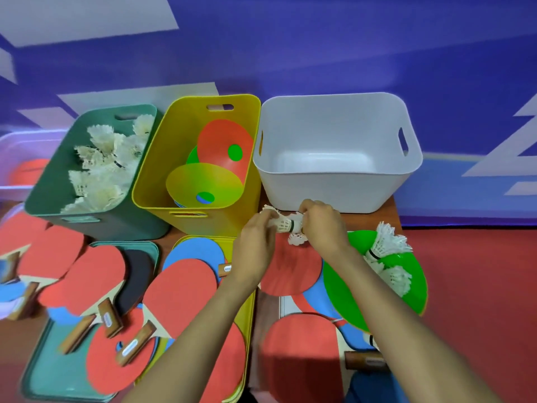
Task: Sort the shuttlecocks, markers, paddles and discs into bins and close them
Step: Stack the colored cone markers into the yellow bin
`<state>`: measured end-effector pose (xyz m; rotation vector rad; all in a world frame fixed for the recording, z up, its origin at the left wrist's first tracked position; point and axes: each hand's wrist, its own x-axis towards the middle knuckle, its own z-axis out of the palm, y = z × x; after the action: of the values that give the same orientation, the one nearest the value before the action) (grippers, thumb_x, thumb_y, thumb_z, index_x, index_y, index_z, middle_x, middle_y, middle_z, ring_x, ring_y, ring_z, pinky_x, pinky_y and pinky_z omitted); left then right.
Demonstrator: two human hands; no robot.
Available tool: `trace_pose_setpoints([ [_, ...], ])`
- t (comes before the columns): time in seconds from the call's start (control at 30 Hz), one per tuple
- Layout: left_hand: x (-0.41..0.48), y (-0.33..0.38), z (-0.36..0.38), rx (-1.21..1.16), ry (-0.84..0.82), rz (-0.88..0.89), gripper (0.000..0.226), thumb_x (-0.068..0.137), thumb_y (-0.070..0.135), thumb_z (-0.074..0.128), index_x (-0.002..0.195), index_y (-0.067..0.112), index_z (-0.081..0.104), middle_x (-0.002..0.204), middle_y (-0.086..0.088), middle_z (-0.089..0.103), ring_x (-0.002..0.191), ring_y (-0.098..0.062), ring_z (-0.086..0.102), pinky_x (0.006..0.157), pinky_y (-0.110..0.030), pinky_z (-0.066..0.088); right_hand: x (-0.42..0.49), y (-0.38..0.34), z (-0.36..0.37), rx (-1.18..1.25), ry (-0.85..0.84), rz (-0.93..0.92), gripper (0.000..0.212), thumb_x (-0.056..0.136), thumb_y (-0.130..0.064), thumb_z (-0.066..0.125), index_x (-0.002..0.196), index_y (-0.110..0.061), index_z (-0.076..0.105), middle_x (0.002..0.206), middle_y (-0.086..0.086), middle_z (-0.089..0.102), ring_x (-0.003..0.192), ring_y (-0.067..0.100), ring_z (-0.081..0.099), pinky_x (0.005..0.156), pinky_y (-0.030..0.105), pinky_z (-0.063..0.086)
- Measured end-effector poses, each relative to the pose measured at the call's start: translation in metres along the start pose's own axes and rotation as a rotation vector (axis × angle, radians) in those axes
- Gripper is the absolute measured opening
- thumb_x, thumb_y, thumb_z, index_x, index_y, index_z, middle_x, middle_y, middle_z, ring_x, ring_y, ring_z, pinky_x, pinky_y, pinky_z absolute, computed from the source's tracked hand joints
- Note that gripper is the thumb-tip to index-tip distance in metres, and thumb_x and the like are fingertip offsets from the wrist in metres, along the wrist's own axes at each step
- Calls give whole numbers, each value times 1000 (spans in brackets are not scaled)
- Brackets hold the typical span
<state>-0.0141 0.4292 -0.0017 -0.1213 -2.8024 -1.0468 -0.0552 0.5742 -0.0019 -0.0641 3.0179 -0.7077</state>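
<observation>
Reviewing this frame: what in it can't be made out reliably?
Head view: how many shuttlecocks the left hand and right hand grip; the fingers cover them.
Head view: what the red thing in the translucent bin at far left is; it is blurred and the bin is cut off by the frame edge.
Head view: the disc count in the yellow bin; the top discs cover those beneath.

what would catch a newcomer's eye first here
Three bins stand in a row at the back: a green bin heaped with white shuttlecocks, a yellow bin holding coloured discs, and a white bin that looks empty. Just in front, the left hand and right hand both grip a shuttlecock. Red paddles lie overlapping across the lower left.
</observation>
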Motion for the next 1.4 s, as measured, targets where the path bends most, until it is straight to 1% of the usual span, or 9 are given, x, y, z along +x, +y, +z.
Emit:
trace_pose_setpoints([
  [0.1, -10, 3, -43, -71, 126, -28, 37, 89, 10, 57, 123, 16, 45, 102, -1, 66, 83, -20, 62, 67, -34, 50, -6, -21, -8, 131, 135, -94, 24, 89, -5, 46, 105, -11, 63, 101, 11, 66, 88, 32, 62, 73, 37, 47],
  [0.23, -23, 4, -105, -211, 321, -47, 28, 86, 8, 64, 111, 13, 52, 91, 12, 63, 77, 7, 58, 69, -8, 43, -15, -63, -25, 377, 270, -241, 17, 88, -5, 54, 98, -10, 67, 94, 9, 69, 81, 26, 64, 72, 37, 52],
  [0.43, -23, -33, -189, -191, 509, -31, 22, 89, 7, 57, 109, 15, 52, 92, 17, 61, 82, 1, 59, 73, -15, 44, -6, -143, -40, 550, 270, -300, 15, 87, -7, 57, 94, -14, 68, 91, 3, 70, 81, 16, 63, 74, 28, 48],
  [0.6, 0, -95, -247, -171, 595, -64, 34, 89, 3, 55, 121, 10, 44, 91, 5, 59, 81, -6, 56, 70, -12, 41, 24, -220, -18, 520, 319, -362, 14, 86, -5, 57, 92, -12, 67, 90, 2, 69, 80, 18, 62, 74, 35, 49],
  [0.73, 22, -177, -294, -64, 546, -126, 27, 89, 6, 55, 114, 15, 51, 93, -1, 66, 85, -22, 62, 76, -35, 48, 55, -290, 14, 496, 323, -343, 14, 87, -4, 55, 93, -11, 66, 91, 5, 69, 79, 19, 62, 74, 35, 49],
  [0.87, 44, -239, -327, 39, 458, -142, 26, 89, 5, 54, 113, 16, 55, 95, -7, 69, 87, -31, 65, 73, -43, 50, 84, -344, 44, 390, 291, -275, 17, 86, -2, 51, 94, -8, 64, 95, 9, 67, 84, 26, 61, 72, 35, 45],
  [1.03, 71, -285, -344, 155, 250, -130, 27, 88, 9, 52, 112, 22, 52, 95, -6, 69, 89, -35, 63, 69, -43, 49, 112, -369, 67, 173, 293, -117, 18, 86, 0, 45, 96, -6, 59, 100, 12, 63, 90, 34, 57, 67, 37, 39],
  [1.17, 84, -300, -340, 210, 57, -145, 30, 86, 8, 49, 113, 21, 54, 99, -1, 70, 92, -33, 61, 70, -40, 48, 122, -375, 76, 117, 284, -76, 19, 84, 1, 46, 94, -7, 60, 97, 14, 63, 88, 35, 57, 66, 36, 39],
  [1.4, 104, -313, -348, 85, 112, -127, 30, 84, 6, 52, 111, 20, 55, 88, 2, 65, 85, -30, 60, 73, -38, 48, 127, -383, 107, -259, 4, -37, 29, 85, 2, 44, 103, -13, 61, 105, 12, 65, 95, 35, 61, 69, 34, 44],
])
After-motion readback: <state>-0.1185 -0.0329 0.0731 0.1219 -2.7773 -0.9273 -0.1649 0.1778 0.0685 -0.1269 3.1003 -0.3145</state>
